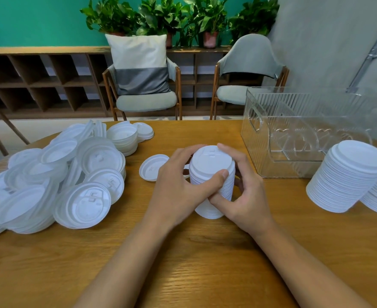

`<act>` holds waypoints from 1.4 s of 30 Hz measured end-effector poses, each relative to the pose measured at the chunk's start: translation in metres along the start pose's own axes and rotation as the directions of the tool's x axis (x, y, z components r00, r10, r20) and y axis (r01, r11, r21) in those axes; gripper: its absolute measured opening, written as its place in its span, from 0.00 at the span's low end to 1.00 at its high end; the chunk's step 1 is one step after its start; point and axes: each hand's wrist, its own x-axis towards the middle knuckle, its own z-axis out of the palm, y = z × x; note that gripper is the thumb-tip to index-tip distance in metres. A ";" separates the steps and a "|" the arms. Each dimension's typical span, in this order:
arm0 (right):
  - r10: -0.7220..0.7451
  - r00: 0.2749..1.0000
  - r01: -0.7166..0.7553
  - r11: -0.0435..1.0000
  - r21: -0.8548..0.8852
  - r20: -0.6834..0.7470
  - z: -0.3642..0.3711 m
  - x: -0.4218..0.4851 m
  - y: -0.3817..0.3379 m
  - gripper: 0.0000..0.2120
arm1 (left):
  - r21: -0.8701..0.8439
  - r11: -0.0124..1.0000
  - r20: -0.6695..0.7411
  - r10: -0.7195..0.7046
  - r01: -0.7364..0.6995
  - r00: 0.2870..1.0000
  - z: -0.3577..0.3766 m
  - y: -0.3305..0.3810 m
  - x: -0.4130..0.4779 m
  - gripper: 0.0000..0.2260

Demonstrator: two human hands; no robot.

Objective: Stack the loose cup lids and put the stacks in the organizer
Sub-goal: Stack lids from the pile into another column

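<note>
Your left hand [178, 181] and right hand [243, 187] both clasp the lid stack [212, 162], middle of the desk [183, 252]; embossed mark [214, 154] unreadable.

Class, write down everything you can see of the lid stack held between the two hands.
The stack is a tall column of matte white cup lids nested tightly, their rims showing as fine ridges down its side. Its uppermost lid faces up, with a raised rim and an embossed sip mark. It stands roughly upright on the wooden table. The left hand wraps one side, thumb across the front. The right hand holds the other, fingers touching the top edge.
</note>
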 end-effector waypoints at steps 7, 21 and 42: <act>0.032 0.999 -0.032 0.999 0.011 -0.008 0.000 -0.001 0.002 0.36 | -0.048 0.999 0.000 0.005 -0.005 1.000 0.007 -0.003 -0.002 0.20; 0.051 0.994 -0.062 0.991 -0.121 -0.093 -0.012 0.003 0.007 0.33 | 0.476 0.878 -0.006 0.063 -0.053 0.998 -0.007 -0.060 0.006 0.16; 0.062 0.993 -0.076 0.987 -0.145 -0.099 -0.009 0.004 0.009 0.34 | 0.215 0.975 -0.304 0.112 -0.047 0.946 -0.013 -0.034 0.007 0.13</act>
